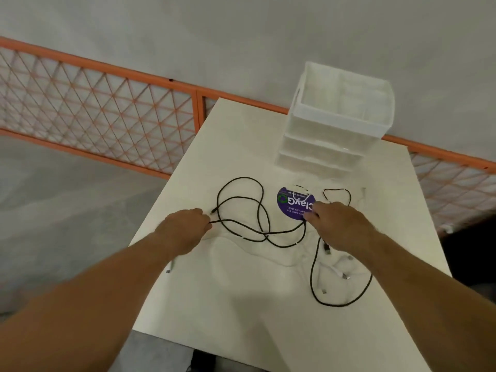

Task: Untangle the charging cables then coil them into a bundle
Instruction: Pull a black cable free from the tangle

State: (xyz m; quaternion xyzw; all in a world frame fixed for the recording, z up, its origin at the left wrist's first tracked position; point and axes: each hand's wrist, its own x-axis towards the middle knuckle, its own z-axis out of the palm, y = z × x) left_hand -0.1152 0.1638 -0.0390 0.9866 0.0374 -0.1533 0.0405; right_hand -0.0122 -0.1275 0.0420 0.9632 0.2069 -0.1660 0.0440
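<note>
edges: drawers (pixel 322 157) standing just behind sticker (pixel 288 204); table (pixel 241 304) edge running left of it
cable (pixel 266 234): sprawling left of sticker
left hand (pixel 185 228): pinching cable, palm down
right hand (pixel 342 226): pinching cable at sticker

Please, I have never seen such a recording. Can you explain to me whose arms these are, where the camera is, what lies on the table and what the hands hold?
There is no machine here. The one picture comes from a camera worn on a person's head that looks down, so the two arms are that person's own. On the white table lie tangled black cables, some pale white cables and a round purple sticker. A white drawer box stands at the far end, with an orange fence behind it. The left hand pinches a black cable, and the right hand seems to pinch one beside the sticker.
</note>
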